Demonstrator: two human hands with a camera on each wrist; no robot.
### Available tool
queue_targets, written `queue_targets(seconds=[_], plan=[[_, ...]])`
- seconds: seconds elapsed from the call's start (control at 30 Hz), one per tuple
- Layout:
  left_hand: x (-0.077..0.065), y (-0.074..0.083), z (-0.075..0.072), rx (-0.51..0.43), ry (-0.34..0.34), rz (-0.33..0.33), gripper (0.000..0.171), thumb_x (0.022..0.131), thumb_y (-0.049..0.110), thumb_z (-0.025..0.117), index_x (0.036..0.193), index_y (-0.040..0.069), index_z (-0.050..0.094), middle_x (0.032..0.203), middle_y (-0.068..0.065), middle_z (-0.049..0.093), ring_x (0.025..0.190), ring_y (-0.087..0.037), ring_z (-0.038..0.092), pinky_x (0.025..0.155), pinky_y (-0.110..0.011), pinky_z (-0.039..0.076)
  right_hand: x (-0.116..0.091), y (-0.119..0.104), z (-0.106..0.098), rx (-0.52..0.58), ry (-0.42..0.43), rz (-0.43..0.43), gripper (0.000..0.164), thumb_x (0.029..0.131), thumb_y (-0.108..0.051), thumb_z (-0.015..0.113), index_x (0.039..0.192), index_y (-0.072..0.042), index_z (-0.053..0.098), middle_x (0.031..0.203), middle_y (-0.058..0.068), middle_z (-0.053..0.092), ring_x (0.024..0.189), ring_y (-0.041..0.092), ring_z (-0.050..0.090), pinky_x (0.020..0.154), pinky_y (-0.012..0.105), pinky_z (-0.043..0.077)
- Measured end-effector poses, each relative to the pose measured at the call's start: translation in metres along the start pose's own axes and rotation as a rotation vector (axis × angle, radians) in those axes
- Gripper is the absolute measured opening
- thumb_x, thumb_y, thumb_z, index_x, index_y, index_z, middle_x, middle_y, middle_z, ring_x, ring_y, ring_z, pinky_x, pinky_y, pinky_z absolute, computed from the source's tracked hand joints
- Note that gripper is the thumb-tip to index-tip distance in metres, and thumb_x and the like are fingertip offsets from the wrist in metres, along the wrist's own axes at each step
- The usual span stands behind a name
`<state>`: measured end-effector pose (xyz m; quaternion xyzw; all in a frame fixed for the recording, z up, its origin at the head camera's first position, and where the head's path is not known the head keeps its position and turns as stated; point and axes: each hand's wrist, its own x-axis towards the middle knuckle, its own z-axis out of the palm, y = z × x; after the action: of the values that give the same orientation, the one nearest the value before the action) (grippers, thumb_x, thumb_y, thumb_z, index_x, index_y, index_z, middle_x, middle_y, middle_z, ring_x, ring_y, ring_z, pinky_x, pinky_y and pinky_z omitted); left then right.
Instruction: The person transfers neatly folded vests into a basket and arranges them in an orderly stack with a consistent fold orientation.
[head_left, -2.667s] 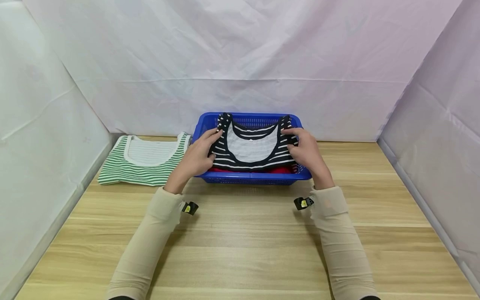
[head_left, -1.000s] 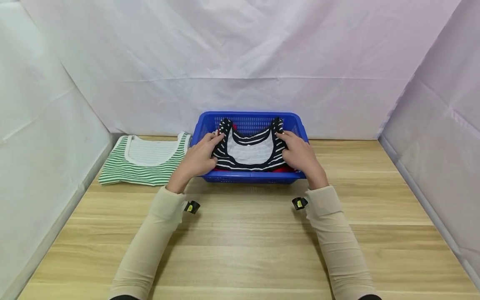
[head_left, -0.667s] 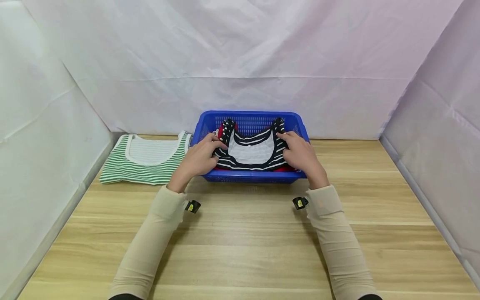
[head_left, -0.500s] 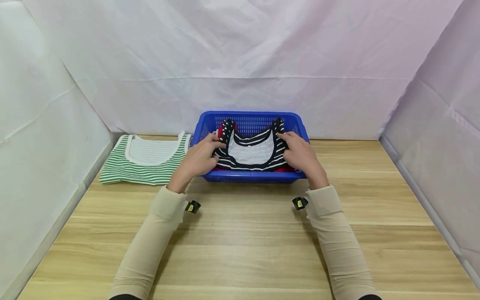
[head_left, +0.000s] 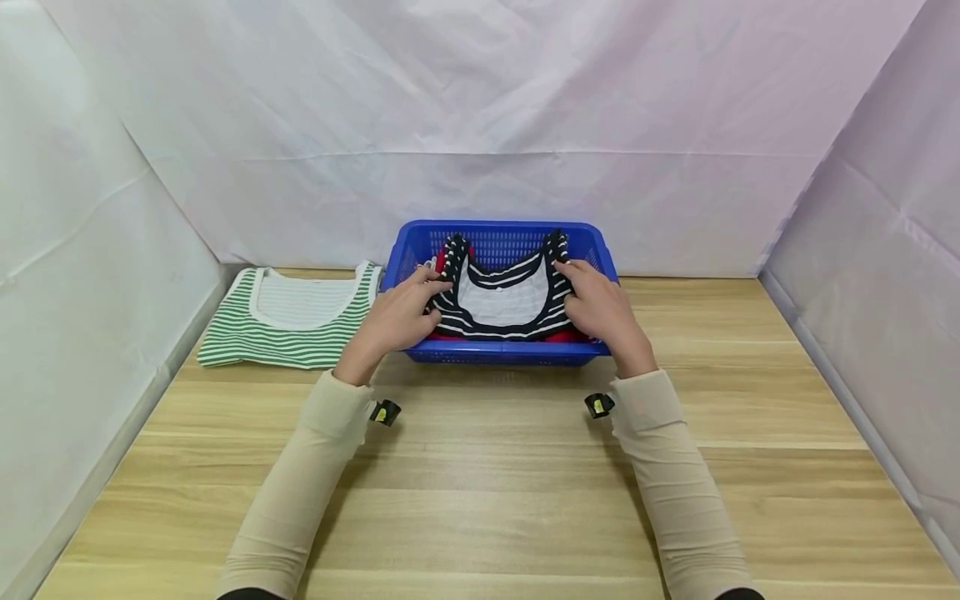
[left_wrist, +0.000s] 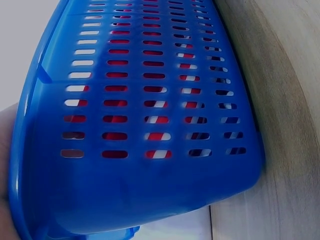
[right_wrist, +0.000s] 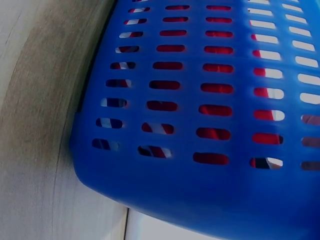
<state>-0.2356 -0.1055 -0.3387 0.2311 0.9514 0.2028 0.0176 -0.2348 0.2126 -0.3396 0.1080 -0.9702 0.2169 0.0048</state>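
In the head view, a folded black-and-white striped tank top lies in a blue plastic basket, its two straps standing up towards the back. My left hand grips its left side, index finger on the strap. Opposite, my right hand holds the right side in the same way. Some of the fingers are hidden below the basket's rim and the cloth. Red cloth shows under the tank top. Both wrist views show mainly the basket's slotted end walls, with red and striped cloth behind the slots.
A folded green-and-white striped tank top lies on the wooden table, left of the basket. White sheeting hangs close behind the basket and along both sides. A small black device sits at each wrist.
The black-and-white tank top has sunk lower into the basket since the oldest frame, and my right hand has shifted left with it. In the last half second the straps rise very slightly.
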Motion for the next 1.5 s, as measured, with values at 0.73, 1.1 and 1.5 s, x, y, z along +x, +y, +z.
queue_targets(seconds=[0.73, 1.1, 1.5], plan=[[0.0028, 0.0021, -0.0004, 0.026, 0.022, -0.029, 0.053, 0.102, 0.026, 0.058, 0.153, 0.009, 0.051, 0.152, -0.014, 0.049, 0.118, -0.031, 0.062, 0.064, -0.039, 0.044, 0.0006, -0.0006, -0.0014, 0.044, 0.1, 0.017, 0.053, 0.094, -0.003, 0.047, 0.147, -0.002, 0.057, 0.155, 0.025, 0.046, 0.138, 0.045, 0.049, 0.097, 0.058, 0.048], [0.0037, 0.0, -0.0008, -0.04, 0.126, 0.006, 0.045, 0.095, 0.006, 0.062, 0.14, -0.001, 0.063, 0.144, -0.021, 0.06, 0.134, -0.037, 0.057, 0.103, -0.053, 0.051, -0.001, -0.003, 0.0007, 0.059, 0.14, 0.007, 0.048, 0.09, 0.007, 0.043, 0.133, 0.007, 0.065, 0.164, 0.016, 0.04, 0.152, 0.041, 0.036, 0.083, 0.046, 0.044], [0.0021, 0.0016, -0.0012, -0.021, 0.102, -0.001, 0.045, 0.099, 0.017, 0.064, 0.141, -0.001, 0.062, 0.146, -0.021, 0.059, 0.135, -0.038, 0.057, 0.107, -0.056, 0.05, -0.0005, -0.0016, 0.0005, 0.054, 0.141, -0.002, 0.042, 0.09, 0.006, 0.046, 0.124, 0.001, 0.07, 0.152, 0.02, 0.053, 0.147, 0.042, 0.043, 0.088, 0.047, 0.047]])
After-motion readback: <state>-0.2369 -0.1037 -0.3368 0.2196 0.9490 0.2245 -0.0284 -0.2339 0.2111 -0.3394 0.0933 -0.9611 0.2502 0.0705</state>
